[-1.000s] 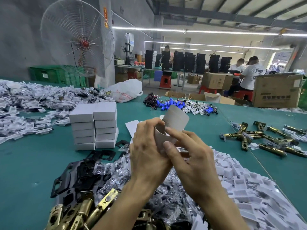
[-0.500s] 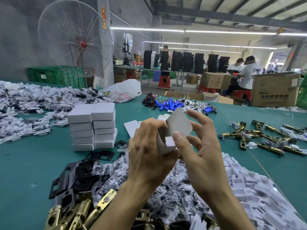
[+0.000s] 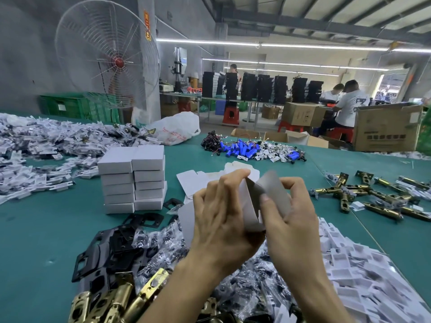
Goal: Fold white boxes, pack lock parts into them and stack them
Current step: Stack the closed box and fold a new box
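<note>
The half-folded white box (image 3: 250, 206) is held up in the air over the near middle of the table, between both hands. Its long axis runs roughly from the wrists up and away. A grey inner flap, blurred, stands open at the top, pointing up and slightly right toward the far end of the table. The left hand (image 3: 219, 220) grasps the box's left side, its fingers curled over the top edge. The right hand (image 3: 293, 224) clasps the other side, thumb pressed on the grey face and fingers bent round behind the flap. Just beyond the hands, flat box blanks (image 3: 196, 180) lie on the green table (image 3: 35, 241). To their left a stack of closed white boxes (image 3: 133, 178) stands in two columns side by side. Below the hands lies a heap of bagged parts (image 3: 163, 241), with black plates (image 3: 130, 229) on its left and brass latches (image 3: 116, 299) at the near edge. White plastic pieces (image 3: 349, 264) are piled on the right, and more brass latch bolts (image 3: 373, 197) lie scattered beyond them. Blue cylinders with wires (image 3: 242, 149) sit farther back, and a wide drift of small white packets (image 3: 35, 145) covers the far left. Behind the table are a large wire-guard fan (image 3: 107, 54), a white plastic bag (image 3: 177, 129), green crates (image 3: 70, 106), cardboard cartons (image 3: 387, 127), rows of black stacks (image 3: 256, 87) on another bench, and seated workers (image 3: 349, 103) under strip lights.
</note>
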`<act>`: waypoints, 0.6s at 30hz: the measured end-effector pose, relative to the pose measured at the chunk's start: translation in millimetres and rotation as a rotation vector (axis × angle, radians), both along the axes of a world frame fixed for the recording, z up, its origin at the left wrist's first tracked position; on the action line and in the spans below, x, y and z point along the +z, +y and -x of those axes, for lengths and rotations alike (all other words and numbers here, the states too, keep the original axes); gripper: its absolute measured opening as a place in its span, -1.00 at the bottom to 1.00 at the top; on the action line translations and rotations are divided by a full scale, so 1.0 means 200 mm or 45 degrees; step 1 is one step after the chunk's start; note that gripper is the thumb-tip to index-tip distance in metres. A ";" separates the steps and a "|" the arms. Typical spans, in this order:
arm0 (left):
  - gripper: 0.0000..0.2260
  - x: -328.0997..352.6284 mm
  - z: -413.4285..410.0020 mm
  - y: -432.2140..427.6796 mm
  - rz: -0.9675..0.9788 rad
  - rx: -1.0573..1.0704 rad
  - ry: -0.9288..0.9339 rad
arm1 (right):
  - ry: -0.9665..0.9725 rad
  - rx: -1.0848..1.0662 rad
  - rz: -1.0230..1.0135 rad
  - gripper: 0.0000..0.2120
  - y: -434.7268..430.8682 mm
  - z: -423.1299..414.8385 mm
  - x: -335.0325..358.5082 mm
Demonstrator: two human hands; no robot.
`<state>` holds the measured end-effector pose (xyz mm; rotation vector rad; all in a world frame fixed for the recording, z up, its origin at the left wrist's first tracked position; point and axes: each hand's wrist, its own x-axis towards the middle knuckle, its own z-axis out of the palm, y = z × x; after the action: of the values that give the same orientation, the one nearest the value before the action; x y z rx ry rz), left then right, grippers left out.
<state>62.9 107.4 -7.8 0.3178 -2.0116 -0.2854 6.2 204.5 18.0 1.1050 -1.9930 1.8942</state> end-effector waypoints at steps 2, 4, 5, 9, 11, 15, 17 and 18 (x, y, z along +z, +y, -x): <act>-0.32 0.01 -0.01 0.01 0.000 -0.014 -0.042 | 0.138 -0.071 -0.036 -0.76 0.00 -0.01 -0.01; -0.29 0.02 -0.01 0.01 -0.004 -0.006 -0.084 | 0.205 -0.103 -0.063 -0.75 0.00 -0.01 -0.01; -0.27 0.02 -0.01 0.02 -0.022 0.012 -0.103 | 0.205 -0.090 -0.067 -0.75 0.00 0.00 -0.01; -0.27 0.03 -0.01 0.02 -0.164 0.091 -0.149 | 0.103 0.074 -0.077 -0.88 -0.01 0.00 0.00; -0.33 0.03 -0.01 0.02 -0.139 0.115 -0.137 | 0.075 0.142 -0.059 -0.78 -0.01 -0.02 0.01; -0.39 0.02 0.00 0.02 -0.068 0.156 -0.115 | -0.125 0.233 0.067 -0.80 -0.01 -0.03 0.03; -0.39 0.02 0.00 0.01 -0.056 0.166 -0.120 | -0.217 0.284 0.096 -0.86 -0.01 -0.02 0.03; -0.39 0.01 0.00 0.01 -0.050 0.167 -0.121 | -0.258 0.313 0.106 -0.86 -0.01 -0.02 0.03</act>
<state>62.2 108.9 -5.3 0.4945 -2.0696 -0.2315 9.3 202.9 24.1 1.2283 -1.9308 2.2735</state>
